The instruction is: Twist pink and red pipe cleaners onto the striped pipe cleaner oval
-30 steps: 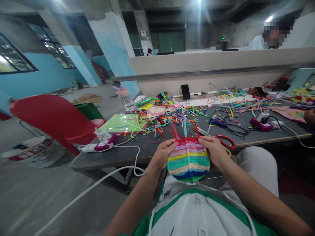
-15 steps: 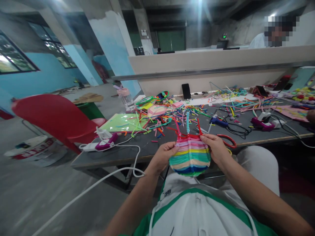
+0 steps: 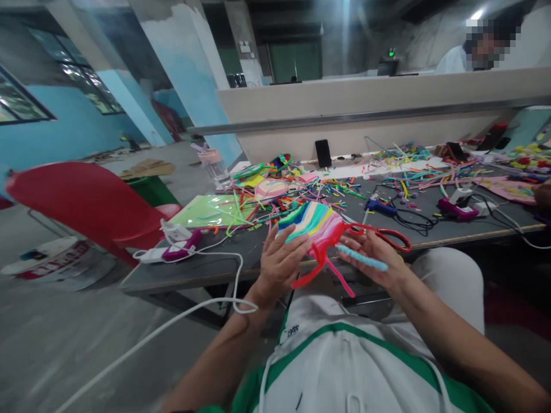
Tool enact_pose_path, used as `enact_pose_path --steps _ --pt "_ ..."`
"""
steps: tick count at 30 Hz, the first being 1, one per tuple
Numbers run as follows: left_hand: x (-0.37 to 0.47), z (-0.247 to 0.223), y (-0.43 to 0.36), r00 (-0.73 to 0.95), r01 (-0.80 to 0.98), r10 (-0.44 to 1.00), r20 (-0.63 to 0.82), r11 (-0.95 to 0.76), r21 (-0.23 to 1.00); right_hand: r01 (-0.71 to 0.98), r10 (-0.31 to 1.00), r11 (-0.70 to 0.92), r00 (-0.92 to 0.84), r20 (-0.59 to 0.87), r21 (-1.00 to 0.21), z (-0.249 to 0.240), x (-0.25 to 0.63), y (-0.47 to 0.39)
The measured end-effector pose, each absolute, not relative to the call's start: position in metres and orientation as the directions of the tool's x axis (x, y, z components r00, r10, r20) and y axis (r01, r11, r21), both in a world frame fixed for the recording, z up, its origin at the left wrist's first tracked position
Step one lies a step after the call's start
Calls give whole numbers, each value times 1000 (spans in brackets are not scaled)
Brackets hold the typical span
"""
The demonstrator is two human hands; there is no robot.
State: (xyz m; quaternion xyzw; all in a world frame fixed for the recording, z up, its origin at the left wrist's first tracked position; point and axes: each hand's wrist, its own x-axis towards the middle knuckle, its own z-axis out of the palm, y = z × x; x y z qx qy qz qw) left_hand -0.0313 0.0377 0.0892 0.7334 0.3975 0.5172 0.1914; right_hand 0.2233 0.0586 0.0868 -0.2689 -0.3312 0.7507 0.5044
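A striped pipe-cleaner piece (image 3: pixel 316 222) is tilted over the table's front edge, with blue, green, cream, yellow and pink bands. Its loose red, pink and light blue ends point toward my body. My left hand (image 3: pixel 282 258) holds its left side, fingers stretched along the bands. On the other side, my right hand (image 3: pixel 374 255) supports it near the red edge, palm partly up, with the light blue stem (image 3: pixel 364 258) across the fingers. Some fingertips are hidden behind the piece. Just beyond my right hand lie red-handled scissors (image 3: pixel 396 240).
Cut pipe-cleaner bits and a green sheet (image 3: pixel 206 211) cover the table's left and middle. A blue glue gun (image 3: pixel 381 207), a phone (image 3: pixel 322 154) and purple power strips (image 3: pixel 183 245) lie around. A white cable (image 3: pixel 172 318) hangs at front left. A person sits beyond the partition.
The piece has turned over: its loose ends pointed away from me and now point toward me. Both hands shifted their hold, and the left fingers stretched out.
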Motion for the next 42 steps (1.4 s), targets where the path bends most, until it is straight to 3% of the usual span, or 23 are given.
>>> enact_pose_path --steps 3,7,12,16,18,20,23,28,32,37,42 --pt "-32 62 41 187 429 806 561 -581 692 -572 854 -432 -508 -112 -697 74 221 51" --pt "-31 31 47 170 410 848 501 -523 747 -527 859 -432 -489 -155 -732 53 213 45" --pt "-34 13 43 315 600 770 556 -615 512 -497 883 -428 -408 -232 -755 36 206 38" --pt "-40 2 27 278 726 711 646 -596 344 -480 899 -414 -351 -264 -773 21 201 31" --pt "-43 3 21 175 708 714 678 -570 418 -486 906 -405 -324 -271 -775 14 199 28" --pt "-41 12 18 112 646 780 616 -528 551 -488 912 -394 -312 -266 -778 8 197 26" --pt "-30 35 21 196 585 854 483 -497 641 -482 914 -385 -316 -254 -787 5 196 24" --pt "-1 59 30 474 677 787 396 -613 408 -477 906 -402 -332 -263 -782 5 202 22" --pt "8 55 32 549 725 781 298 -622 296 -511 897 -421 -354 -263 -749 4 208 19" --pt "8 47 33 510 738 798 320 -597 313 -632 870 -463 -457 -184 -621 0 215 12" --pt "9 50 34 447 728 840 308 -541 420 -700 847 -481 -526 -75 -528 -11 213 15"
